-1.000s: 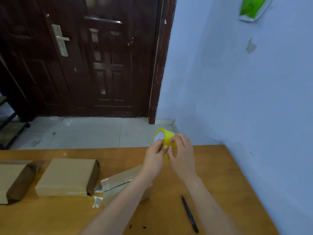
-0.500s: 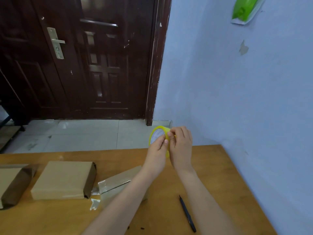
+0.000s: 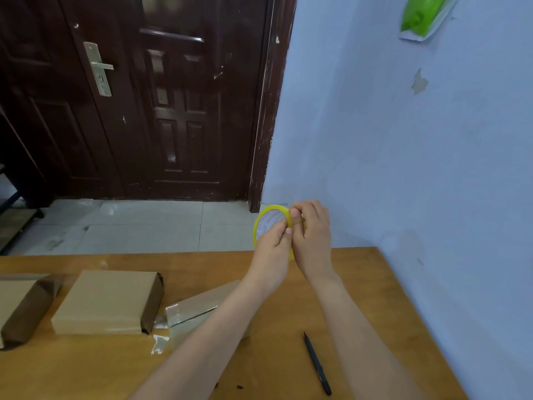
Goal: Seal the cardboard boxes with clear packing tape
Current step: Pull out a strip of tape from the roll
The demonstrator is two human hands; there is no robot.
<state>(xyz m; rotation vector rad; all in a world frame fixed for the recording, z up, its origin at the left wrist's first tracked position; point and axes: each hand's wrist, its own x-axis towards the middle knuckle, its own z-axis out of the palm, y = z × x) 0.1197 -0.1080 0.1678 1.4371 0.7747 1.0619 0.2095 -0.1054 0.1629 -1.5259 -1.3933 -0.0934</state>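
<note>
A wooden desk (image 3: 360,284) stands against a pale blue wall, with a dark door (image 3: 161,96) on the far side. Both hands are raised above the far edge of the desk. The left hand (image 3: 272,252) and the right hand (image 3: 313,238) each have their grip clamped on the yellow-edged tape roll (image 3: 269,219), fingertips apparently picking at its rim. Three cardboard boxes lie on the desk: the far-left box (image 3: 20,304), the middle box (image 3: 106,301) and the partly taped box (image 3: 196,310) under the left forearm. A black pen (image 3: 317,363) lies near right.
</note>
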